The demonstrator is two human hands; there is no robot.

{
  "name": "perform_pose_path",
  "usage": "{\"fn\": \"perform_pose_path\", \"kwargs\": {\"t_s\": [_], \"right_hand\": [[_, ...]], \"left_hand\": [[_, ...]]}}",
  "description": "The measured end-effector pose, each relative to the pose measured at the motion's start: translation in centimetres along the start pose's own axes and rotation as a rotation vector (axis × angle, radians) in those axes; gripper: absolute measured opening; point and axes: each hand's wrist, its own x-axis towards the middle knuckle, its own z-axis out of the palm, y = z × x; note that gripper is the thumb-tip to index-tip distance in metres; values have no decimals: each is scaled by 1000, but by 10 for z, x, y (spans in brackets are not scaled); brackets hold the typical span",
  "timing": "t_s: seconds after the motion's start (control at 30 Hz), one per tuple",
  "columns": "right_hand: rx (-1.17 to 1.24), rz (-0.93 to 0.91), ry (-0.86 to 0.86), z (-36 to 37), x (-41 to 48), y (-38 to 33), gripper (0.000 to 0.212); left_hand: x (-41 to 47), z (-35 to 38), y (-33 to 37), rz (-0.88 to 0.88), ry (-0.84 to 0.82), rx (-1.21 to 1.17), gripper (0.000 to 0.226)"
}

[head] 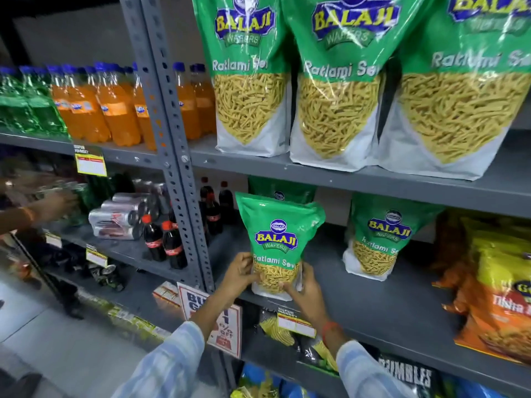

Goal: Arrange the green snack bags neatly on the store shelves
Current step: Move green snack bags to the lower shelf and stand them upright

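Observation:
A green Balaji snack bag (275,234) stands upright at the front edge of the middle shelf (373,297). My left hand (238,272) grips its lower left side and my right hand (304,290) grips its lower right corner. Behind it another green bag (283,189) is partly hidden. A further green bag (379,242) stands to the right on the same shelf. On the upper shelf (373,179) three large green bags stand side by side: one on the left (247,76), one in the middle (339,81), one on the right (465,87).
Orange and yellow snack bags (494,285) fill the right of the middle shelf. Cola bottles (163,239) and cans (115,216) sit left of the grey upright post (172,139). Orange soda bottles (115,104) line the upper left shelf. Another person's hand (51,208) reaches in at far left.

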Motion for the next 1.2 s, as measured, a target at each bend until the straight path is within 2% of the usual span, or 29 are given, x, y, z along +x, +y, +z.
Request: {"fn": "perform_pose_path", "kwargs": {"t_s": [0.5, 0.6, 0.67, 0.7, 0.77, 0.87, 0.93, 1.0, 1.1, 1.2], "right_hand": [[4, 63, 5, 36, 20, 0, 74], [8, 56, 27, 33, 18, -5, 83], [3, 26, 109, 27, 16, -17, 80], [-6, -9, 171, 22, 14, -28, 74], [-23, -140, 299, 11, 13, -53, 64], [5, -346, 415, -12, 7, -99, 54], [17, -464, 467, -30, 1, -131, 45], [39, -564, 504, -49, -5, -165, 39], [63, -690, 540, -74, -14, -211, 33], [-4, -763, 561, -98, -9, -246, 39]], "left_hand": [[19, -26, -6, -45, 11, -2, 48], [11, -19, 0, -18, 80, 33, 60], [-3, -12, 10, -5, 151, 114, 81], [-10, -8, 16, 28, 195, 150, 87], [-21, -1, 29, 201, 300, 260, 90], [-36, 16, 68, 511, 443, 397, 84], [-46, 28, 108, 671, 489, 391, 77], [-51, 37, 150, 781, 494, 350, 72], [-51, 43, 209, 851, 463, 286, 69], [-43, 46, 255, 905, 375, 261, 68]]}}
